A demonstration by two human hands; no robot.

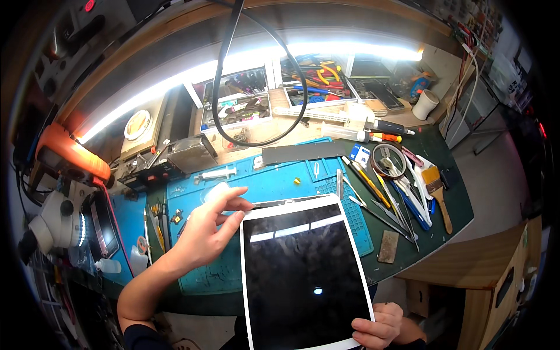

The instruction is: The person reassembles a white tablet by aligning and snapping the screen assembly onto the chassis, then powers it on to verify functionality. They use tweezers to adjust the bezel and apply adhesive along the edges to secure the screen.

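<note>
A tablet (pixel 303 268) with a white frame and a dark, glossy screen is tilted up at the near edge of the bench (pixel 462 205), its lower part reaching past that edge toward the person and its top overlapping a blue mat (pixel 280 178). The right hand (pixel 380 326) grips the tablet's lower right corner, thumb on the front and the other fingers mostly hidden. The left hand (pixel 205 226) is at the upper left corner, fingers bent and thumb tip right by the frame; whether it pinches the corner, I cannot tell. Reflections of light show on the screen.

On the mat, toward the bench's far edge, lie a white syringe (pixel 217 174) and a long dark strip (pixel 303 153). Toward the bench's right edge, pens and thin tools crowd around a round disc (pixel 389 161), with a wooden-handled brush (pixel 446 211) beside them and a small brown block (pixel 387 247) nearer the near edge. Along the far edge stand a tray of coloured pliers (pixel 328 74) and, near the far right corner, a white cup (pixel 426 105). An orange device (pixel 73 156) and a white microscope (pixel 55 224) occupy the left end. A black cable (pixel 216 96) hangs in a loop above the far side.
</note>
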